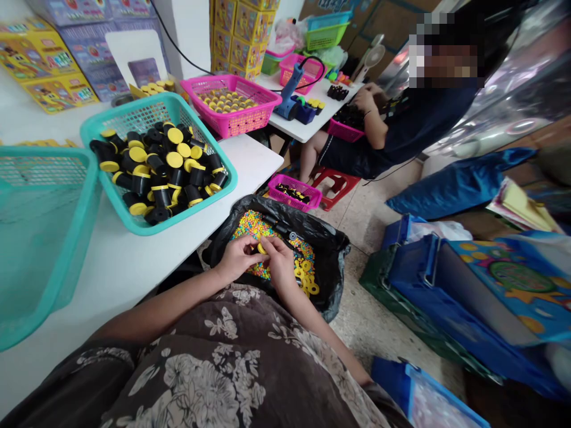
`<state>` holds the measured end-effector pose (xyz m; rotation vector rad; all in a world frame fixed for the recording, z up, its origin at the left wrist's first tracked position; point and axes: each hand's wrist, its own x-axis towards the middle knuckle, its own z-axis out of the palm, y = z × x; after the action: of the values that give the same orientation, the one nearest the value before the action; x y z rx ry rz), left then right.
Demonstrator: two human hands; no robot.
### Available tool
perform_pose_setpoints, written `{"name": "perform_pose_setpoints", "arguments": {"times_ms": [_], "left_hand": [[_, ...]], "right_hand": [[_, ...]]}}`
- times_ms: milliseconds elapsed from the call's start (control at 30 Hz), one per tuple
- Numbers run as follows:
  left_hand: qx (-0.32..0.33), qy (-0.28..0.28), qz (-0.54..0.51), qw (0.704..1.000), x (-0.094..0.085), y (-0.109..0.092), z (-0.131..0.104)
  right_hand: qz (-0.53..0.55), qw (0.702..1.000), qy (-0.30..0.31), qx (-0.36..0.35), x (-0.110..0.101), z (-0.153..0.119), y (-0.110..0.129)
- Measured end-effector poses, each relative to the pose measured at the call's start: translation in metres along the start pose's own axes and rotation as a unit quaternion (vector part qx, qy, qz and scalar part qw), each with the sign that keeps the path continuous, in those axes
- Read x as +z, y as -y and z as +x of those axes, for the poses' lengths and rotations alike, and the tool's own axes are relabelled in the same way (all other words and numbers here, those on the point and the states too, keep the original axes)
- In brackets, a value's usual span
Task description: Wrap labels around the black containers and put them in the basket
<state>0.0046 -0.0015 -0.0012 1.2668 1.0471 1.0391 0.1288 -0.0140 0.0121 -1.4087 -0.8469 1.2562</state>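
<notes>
My left hand (pixel 241 257) and my right hand (pixel 279 258) meet over a container lined with a black bag (pixel 328 261). Between their closed fingers is a small yellow piece (pixel 262 248), mostly covered by the fingertips; whatever is under it is hidden. Inside the bag lie many colourful little balls (pixel 250 224), a pile of yellow rings (pixel 307 278) at the right and several black cylinders. On the white table to the left, a teal basket (pixel 134 223) holds many black cylinders with yellow caps (pixel 159 193).
An empty-looking teal basket (pixel 49 279) stands at the far left. A pink basket (pixel 232 125) of yellow-capped pieces sits behind. Another person (pixel 401 131) sits across, hands over a pink basket. Blue crates (pixel 428 279) stand at right; a small pink basket (pixel 297 195) is beyond the bag.
</notes>
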Motion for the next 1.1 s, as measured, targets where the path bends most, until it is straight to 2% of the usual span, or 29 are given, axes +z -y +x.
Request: {"name": "perform_pose_setpoints", "arguments": {"times_ms": [100, 233, 333, 567, 667, 767, 833, 900, 1000, 1100], "left_hand": [[0.02, -0.006, 0.036, 0.999, -0.001, 0.004, 0.0], [0.054, -0.035, 0.063, 0.996, -0.001, 0.006, -0.001], [0.086, -0.059, 0.093, 0.99, -0.002, 0.005, -0.001], [0.189, -0.087, 0.17, 0.963, -0.004, 0.005, -0.002], [0.213, -0.092, 0.196, 0.953, -0.004, 0.006, -0.003], [0.221, -0.089, 0.209, 0.948, -0.005, 0.008, -0.004], [0.227, -0.089, 0.211, 0.947, -0.005, 0.009, -0.004], [0.227, -0.089, 0.2, 0.949, -0.005, 0.008, -0.005], [0.209, -0.081, 0.16, 0.961, -0.005, 0.005, -0.005], [0.182, -0.052, 0.116, 0.975, -0.005, 0.0, -0.004]], "right_hand": [[-0.045, 0.996, -0.021, -0.071, -0.002, 0.001, -0.001], [-0.044, 0.997, -0.002, -0.057, -0.004, 0.0, -0.001], [-0.095, 0.993, 0.021, -0.066, -0.005, -0.004, 0.0], [-0.27, 0.938, 0.018, -0.218, -0.014, -0.004, -0.005], [-0.305, 0.912, 0.035, -0.273, -0.018, -0.003, -0.004], [-0.307, 0.905, 0.05, -0.289, -0.019, -0.003, -0.001], [-0.298, 0.91, 0.056, -0.282, -0.019, -0.004, 0.003], [-0.274, 0.928, 0.07, -0.242, -0.018, -0.004, 0.007], [-0.17, 0.972, 0.119, -0.114, -0.018, -0.003, 0.011], [-0.032, 0.99, 0.134, -0.005, -0.019, 0.0, 0.011]]}}
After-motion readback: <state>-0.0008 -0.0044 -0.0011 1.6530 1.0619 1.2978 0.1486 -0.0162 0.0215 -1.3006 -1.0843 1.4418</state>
